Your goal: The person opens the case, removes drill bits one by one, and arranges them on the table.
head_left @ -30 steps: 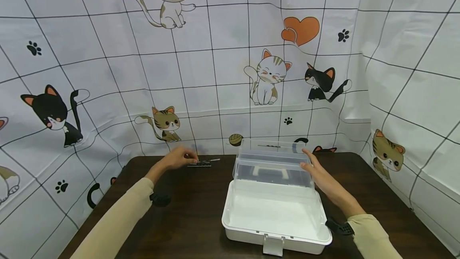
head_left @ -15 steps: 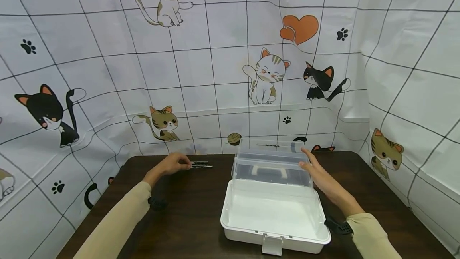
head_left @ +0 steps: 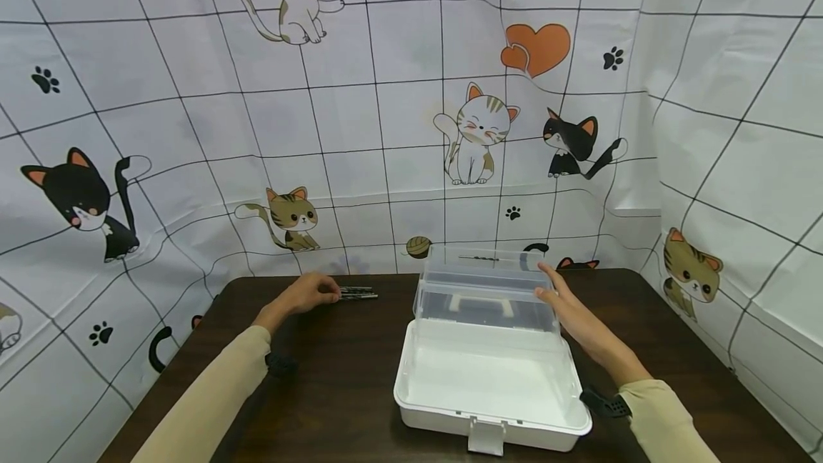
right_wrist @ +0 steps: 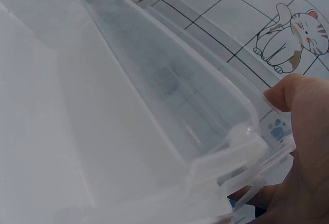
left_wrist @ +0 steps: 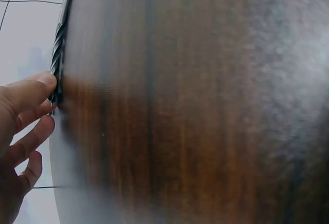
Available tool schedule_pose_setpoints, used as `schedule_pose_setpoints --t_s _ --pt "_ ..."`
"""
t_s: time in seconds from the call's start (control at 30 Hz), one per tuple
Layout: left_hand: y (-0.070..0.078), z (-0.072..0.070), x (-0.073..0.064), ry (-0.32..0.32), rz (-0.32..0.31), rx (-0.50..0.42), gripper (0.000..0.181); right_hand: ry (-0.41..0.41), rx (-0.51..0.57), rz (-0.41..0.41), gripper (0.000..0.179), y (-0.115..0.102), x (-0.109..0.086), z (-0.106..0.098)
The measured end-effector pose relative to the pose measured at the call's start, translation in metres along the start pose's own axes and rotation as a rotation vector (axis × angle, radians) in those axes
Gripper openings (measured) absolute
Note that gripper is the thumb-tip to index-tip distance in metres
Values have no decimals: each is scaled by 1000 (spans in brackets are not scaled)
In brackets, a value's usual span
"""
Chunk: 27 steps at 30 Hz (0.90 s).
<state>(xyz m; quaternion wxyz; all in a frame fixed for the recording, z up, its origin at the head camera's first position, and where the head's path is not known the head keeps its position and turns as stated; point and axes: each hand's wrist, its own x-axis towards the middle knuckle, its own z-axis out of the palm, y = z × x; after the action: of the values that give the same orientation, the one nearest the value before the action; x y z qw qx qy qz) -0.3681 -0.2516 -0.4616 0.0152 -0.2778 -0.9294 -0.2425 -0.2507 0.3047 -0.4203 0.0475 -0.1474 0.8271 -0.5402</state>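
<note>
At the table's far left, my left hand [head_left: 311, 293] has thumb and forefinger at the near end of several dark metal drill bits [head_left: 357, 293], which lie side by side. In the left wrist view, the thumb and forefinger pinch the end of a spiral-fluted drill bit [left_wrist: 59, 44]; its other fingers hang loosely bent. A white storage box [head_left: 491, 377] stands with its clear lid [head_left: 489, 299] raised. My right hand [head_left: 572, 313] holds the lid's right edge, the thumb [right_wrist: 280, 93] on the inner side and fingers partly hidden behind. No item shows in the box's base.
A dark wooden table [head_left: 334, 391] carries everything. Behind it and to the right hangs a white gridded sheet [head_left: 411, 127] with cat drawings. A thin dark drill-bit-like item [head_left: 479, 259] shows through the lid's upper part. The box's white latch [head_left: 486, 437] hangs at the front.
My left hand has shifted slightly left, to the drill bits' near end, and the bits sit closer together. My right hand and the raised lid have stayed in place.
</note>
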Motion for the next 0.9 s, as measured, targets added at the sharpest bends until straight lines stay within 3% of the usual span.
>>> schedule_pose_setpoints --t_s 0.4,0.9 --pt "0 11 -4 84 -63 53 5 -2 8 -1 69 1 0 0" --pt "3 15 -6 139 -97 125 10 3 -4 2 70 1 1 0"
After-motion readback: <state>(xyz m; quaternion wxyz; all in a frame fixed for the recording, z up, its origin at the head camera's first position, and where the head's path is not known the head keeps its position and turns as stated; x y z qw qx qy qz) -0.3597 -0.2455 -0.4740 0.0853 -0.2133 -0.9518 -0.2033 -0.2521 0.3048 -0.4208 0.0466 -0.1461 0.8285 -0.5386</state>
